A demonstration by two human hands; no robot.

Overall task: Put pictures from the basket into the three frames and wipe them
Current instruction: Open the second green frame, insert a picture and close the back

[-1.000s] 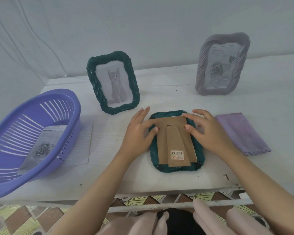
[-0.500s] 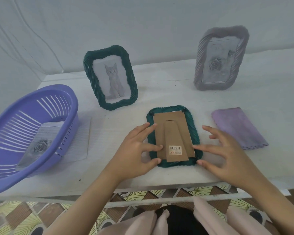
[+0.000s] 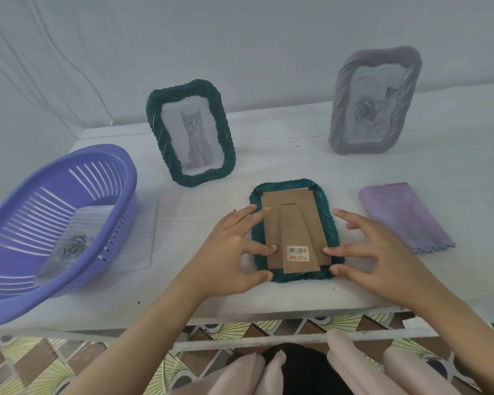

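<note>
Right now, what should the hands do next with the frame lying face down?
Probably lift the face-down green frame and stand it up. Its cardboard back looks closed, and the left hand and right hand already touch its lower corners. The purple cloth lies beside it for wiping.

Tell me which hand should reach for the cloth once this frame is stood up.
The right hand, probably. The purple cloth lies just beyond it, right of the face-down green frame; the left hand would have to cross that frame.
</note>
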